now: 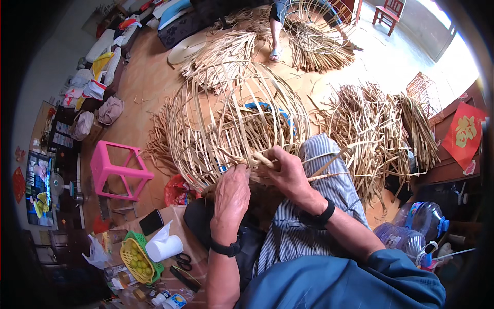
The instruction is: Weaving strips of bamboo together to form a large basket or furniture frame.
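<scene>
A large round open-weave basket frame (189, 123) of pale bent strips rests in front of my knees. My left hand (231, 193) is closed at its near edge, with fingertips pinching the woven rim. Just right of it, my right hand (289, 174) grips a twisted strand of dried plant fibre (263, 160) that meets the basket's edge. Loose ends of dried strips (329, 176) trail rightward from under the right hand, across my striped trouser leg. Through the frame show more dried strips and part of a blue rim (278, 112). My fingers hide the exact point where strand and rim join.
Heaps of dried strips lie right (360, 129) and beyond the basket (221, 54). At left stands a pink stool (122, 170). Nearer are paper roll (164, 248), scissors (182, 262), fruit basket (135, 260); large bottles (404, 239) sit lower right. Another person's foot (275, 54) shows far off.
</scene>
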